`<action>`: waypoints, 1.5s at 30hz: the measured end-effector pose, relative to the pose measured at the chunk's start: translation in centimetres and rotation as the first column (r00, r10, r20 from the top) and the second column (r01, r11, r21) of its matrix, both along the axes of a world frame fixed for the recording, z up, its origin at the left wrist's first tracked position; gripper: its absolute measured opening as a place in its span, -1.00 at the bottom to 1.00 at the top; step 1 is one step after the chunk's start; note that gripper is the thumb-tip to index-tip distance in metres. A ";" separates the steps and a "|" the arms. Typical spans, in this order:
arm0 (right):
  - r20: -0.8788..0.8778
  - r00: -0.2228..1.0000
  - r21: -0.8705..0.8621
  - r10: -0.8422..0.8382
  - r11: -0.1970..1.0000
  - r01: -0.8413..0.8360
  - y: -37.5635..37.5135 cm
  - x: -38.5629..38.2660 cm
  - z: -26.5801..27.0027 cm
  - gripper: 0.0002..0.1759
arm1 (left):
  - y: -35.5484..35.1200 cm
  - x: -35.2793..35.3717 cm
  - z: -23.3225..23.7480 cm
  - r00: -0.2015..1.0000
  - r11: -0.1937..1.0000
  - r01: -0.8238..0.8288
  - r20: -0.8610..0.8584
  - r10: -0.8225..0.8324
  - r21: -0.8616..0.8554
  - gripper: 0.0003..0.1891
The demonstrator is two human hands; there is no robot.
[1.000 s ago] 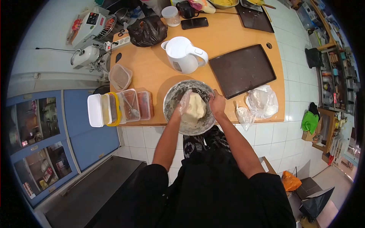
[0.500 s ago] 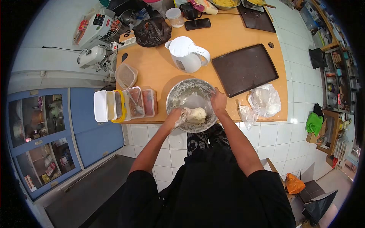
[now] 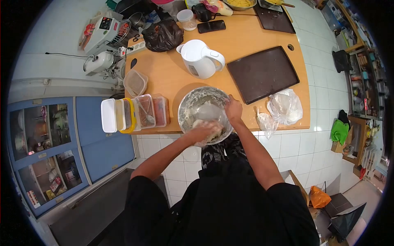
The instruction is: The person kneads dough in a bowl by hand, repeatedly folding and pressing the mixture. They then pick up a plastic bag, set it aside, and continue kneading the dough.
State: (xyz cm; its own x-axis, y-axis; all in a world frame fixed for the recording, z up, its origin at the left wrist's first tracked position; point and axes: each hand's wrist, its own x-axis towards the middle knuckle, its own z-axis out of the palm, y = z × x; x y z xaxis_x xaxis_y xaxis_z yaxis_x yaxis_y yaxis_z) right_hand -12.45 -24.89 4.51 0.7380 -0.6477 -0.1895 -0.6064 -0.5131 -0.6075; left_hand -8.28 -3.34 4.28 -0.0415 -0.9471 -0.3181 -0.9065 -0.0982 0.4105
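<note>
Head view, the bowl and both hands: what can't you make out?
- Dough: head view, mostly covered by the left hand.
- Left hand's grip: head view, motion blur.
- Right hand on the bowl rim: head view, too small to tell whether it clasps the rim.

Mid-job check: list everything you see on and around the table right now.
table: one, light wood, centre.
metal bowl: one, silver, floured, table's near edge.
dough: one lump, pale, inside the bowl.
kettle: one, white, behind the bowl.
baking trays: two, dark brown, one right of the kettle, one at the far edge.
plastic bags: two, clear, right of the bowl.
tubs: about four, mostly clear, left of the bowl.
black bag: one, far left.
phone: one, black, far edge.
left hand: on the dough.
right hand: gripping the bowl's right rim.
</note>
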 end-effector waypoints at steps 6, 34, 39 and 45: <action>0.052 0.997 0.007 -0.052 0.999 0.052 0.1 0.1 -0.3 -0.79 | -4.6 -1.5 -3.6 0.975 0.973 -0.204 0.073 0.212 -0.104 -0.63; 0.021 1.000 -0.019 -0.010 1.000 0.011 0.3 -0.3 0.4 -0.86 | -10.6 6.4 3.5 0.960 0.917 -0.223 -0.088 0.265 0.331 -0.64; 0.033 0.999 -0.014 -0.040 0.999 0.040 -0.1 -0.9 0.2 -0.84 | -6.9 12.0 2.5 0.929 0.950 -0.310 0.198 0.311 -0.039 -0.80; 0.024 0.997 -0.028 -0.073 0.997 0.074 -0.1 -0.9 0.0 -0.80 | -0.7 6.2 4.9 0.767 0.789 -0.611 0.295 0.570 0.064 -0.78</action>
